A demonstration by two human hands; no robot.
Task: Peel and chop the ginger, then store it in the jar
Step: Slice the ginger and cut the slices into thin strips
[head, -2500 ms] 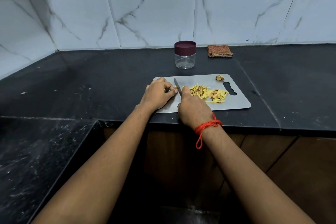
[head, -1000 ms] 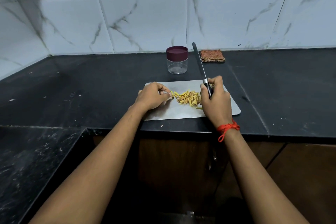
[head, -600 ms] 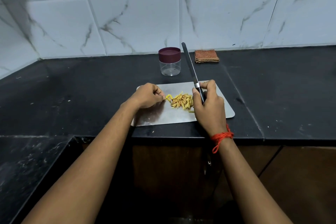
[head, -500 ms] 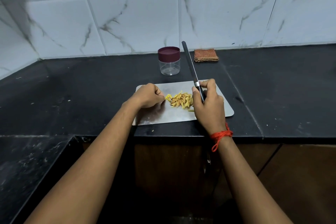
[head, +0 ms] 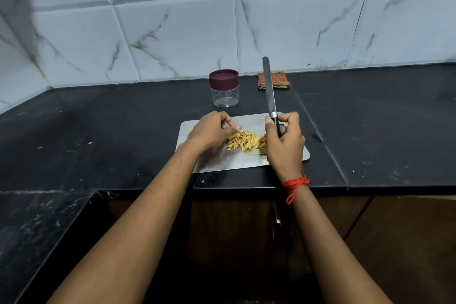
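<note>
Ginger strips (head: 243, 142) heaped on the board (head: 222, 163)
Right hand (head: 286, 146) grips the raised knife (head: 269, 91) — left hand (head: 211, 131) curls beside the pile; whether it pinches anything, I cannot tell.

Cutting board (head: 209, 165) on counter (head: 123, 131) near its front edge, ginger pile (head: 243, 142) on board between left hand (head: 209, 131) and right hand (head: 283, 143), knife (head: 269, 86) upright in right hand, jar (head: 224, 89) behind board, cloth (head: 280, 80) right of jar by the wall.
</note>
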